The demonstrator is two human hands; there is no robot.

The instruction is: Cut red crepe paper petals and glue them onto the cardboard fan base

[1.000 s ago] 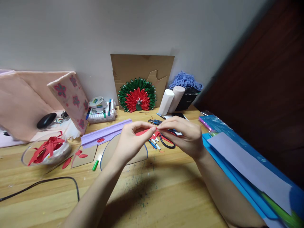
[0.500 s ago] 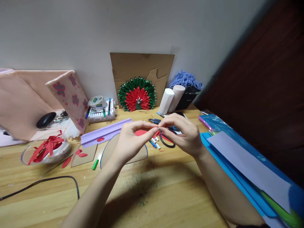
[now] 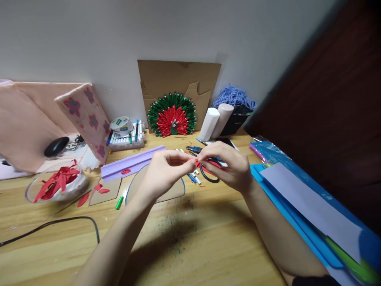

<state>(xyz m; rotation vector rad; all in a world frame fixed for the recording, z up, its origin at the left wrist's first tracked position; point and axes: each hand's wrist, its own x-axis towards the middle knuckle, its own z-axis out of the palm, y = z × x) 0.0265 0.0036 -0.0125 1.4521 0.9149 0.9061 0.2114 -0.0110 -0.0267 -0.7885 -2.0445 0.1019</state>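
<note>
Above the middle of the table, my left hand (image 3: 162, 172) and my right hand (image 3: 229, 169) meet at the fingertips. Both are closed in a pinch on a small piece of red ribbon (image 3: 197, 162), mostly hidden by the fingers. Below my right hand shows a black loop handle (image 3: 210, 180), apparently of scissors, near several white and blue markers (image 3: 195, 177). Partly under my left arm lies a rounded cardboard piece (image 3: 171, 192) with a blue edge. To the left, red petal-shaped ribbon pieces (image 3: 103, 191) rest on a small cardboard square (image 3: 114, 186).
A red-and-green ribbon peacock (image 3: 172, 117) on cardboard leans on the wall. At left stand a bowl (image 3: 31, 194) of red ribbon strips and a marker box (image 3: 127, 143). A black cable (image 3: 59, 220) crosses the front left. Blue folders (image 3: 285, 210) lie at right.
Both hands stay together at nearly the same spot, fingers shifting slightly. The red ribbon stretched out behind my left hand is no longer visible there; a red bit now shows between the fingertips.
</note>
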